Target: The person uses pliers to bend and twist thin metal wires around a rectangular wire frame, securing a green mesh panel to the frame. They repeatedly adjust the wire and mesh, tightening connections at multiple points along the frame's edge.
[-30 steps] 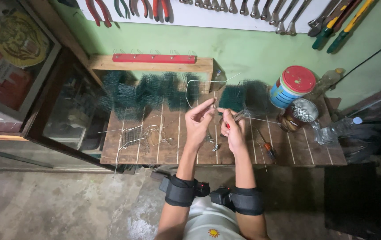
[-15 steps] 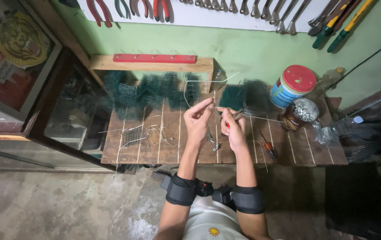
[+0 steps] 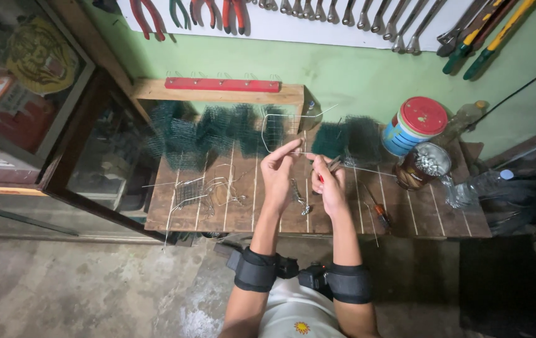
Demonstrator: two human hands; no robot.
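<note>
Forearms reach up over the wooden desk (image 3: pixel 230 213), left hand (image 3: pixel 278 172) pinching a thin bent wire (image 3: pixel 280 119) in its grip, right hand (image 3: pixel 328 184) closed on red-handled pliers (image 3: pixel 330 166) beside it, the pale wire looping toward green mesh (image 3: pixel 218 128).

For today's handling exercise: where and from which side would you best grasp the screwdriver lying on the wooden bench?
Probably by the handle of the screwdriver, from above: it lies flat on the wooden bench, clear to the right of the right hand, with its thin shaft harder to pinch.
</note>
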